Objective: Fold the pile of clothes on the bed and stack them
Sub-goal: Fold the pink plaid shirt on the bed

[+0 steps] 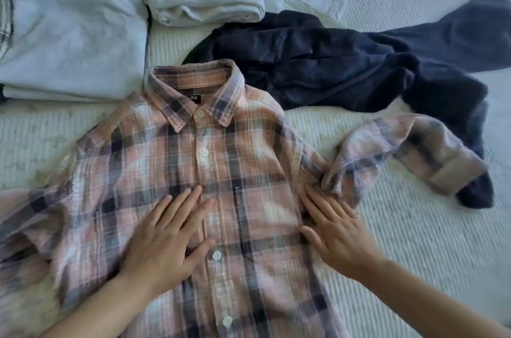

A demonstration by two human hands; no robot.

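The bed [401, 241] shows bare ribbed cover along its right side and lower right corner. Folded pale bedding [72, 28] lies along the far left edge. A pink plaid shirt [177, 172] lies front up and buttoned in the middle, collar away from the person, one sleeve bent out to the right. A crumpled navy garment [331, 61] touches its collar and sleeve cuff. The left hand [163, 238] lies flat, fingers straight, on the chest; the right hand [337, 232] presses flat at the shirt's right side seam.
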